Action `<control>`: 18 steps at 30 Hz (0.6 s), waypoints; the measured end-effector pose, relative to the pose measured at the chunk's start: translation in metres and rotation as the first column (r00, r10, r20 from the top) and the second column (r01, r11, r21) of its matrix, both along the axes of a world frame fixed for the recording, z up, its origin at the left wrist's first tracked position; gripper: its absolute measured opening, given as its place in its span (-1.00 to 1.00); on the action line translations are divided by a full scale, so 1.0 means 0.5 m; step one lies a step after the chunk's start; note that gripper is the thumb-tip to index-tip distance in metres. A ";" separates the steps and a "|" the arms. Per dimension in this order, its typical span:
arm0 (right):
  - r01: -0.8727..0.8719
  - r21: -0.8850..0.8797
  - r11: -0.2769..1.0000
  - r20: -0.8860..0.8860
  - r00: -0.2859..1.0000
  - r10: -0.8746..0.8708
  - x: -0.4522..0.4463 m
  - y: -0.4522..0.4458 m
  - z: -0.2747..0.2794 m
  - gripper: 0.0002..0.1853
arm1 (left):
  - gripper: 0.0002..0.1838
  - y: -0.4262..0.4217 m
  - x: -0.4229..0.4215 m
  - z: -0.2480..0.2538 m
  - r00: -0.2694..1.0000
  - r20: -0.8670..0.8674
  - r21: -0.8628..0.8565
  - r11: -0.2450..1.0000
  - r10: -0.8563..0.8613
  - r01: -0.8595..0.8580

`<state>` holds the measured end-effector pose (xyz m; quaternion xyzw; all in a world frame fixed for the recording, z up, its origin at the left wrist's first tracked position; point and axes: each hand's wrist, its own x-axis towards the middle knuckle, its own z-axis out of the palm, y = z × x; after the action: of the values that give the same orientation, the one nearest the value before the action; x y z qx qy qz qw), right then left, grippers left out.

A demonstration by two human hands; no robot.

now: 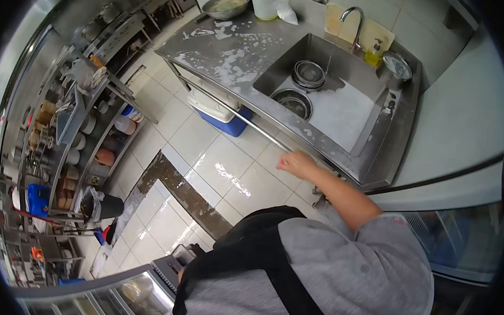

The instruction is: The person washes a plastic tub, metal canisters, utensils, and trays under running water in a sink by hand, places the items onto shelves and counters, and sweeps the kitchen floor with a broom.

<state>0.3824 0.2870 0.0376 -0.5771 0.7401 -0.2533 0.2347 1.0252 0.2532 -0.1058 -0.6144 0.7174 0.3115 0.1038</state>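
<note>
Remotely, I note the right hand point(298, 164) curled, nothing visible inside, the left hidden, and glossy floor tiles point(223, 156) below the grip that, if wet, could cause slipping.

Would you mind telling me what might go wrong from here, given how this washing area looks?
The floor looks wet, with bright glare on its tiles, so a foot could slip.
White suds hide part of the bottom of the sink, so anyone reaching in might touch something unseen.
Foam is spread over the counter, and the bowl stands near its far end, so a knock could perhaps send it sliding off.
</note>
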 end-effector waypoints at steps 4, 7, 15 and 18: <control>-0.002 0.039 0.999 -0.070 0.998 0.004 -0.034 -0.184 0.079 -0.58 | -0.68 -0.059 -0.013 -0.021 0.994 0.062 0.097 0.991 0.085 -0.091; 0.148 -0.059 0.987 0.022 0.989 -0.147 -0.067 -0.269 0.019 -0.59 | -0.69 -0.145 -0.049 -0.036 0.995 0.056 0.128 0.988 0.081 -0.088; 0.674 -0.413 0.612 0.311 0.736 -0.601 -0.417 -0.328 -0.150 -0.82 | -0.69 -0.503 -0.231 0.016 0.995 -0.101 -0.096 0.995 -0.014 0.004; 0.913 -0.125 0.389 0.538 0.392 -0.746 -0.630 -0.350 -0.151 -0.80 | -0.67 -0.682 -0.276 0.039 0.973 -0.219 -0.193 0.974 0.072 -0.116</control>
<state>0.0673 0.1122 -0.0381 -0.0841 0.7948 -0.5940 0.0910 0.8873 -0.0876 -0.0865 -0.6188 0.7224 0.3041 -0.0513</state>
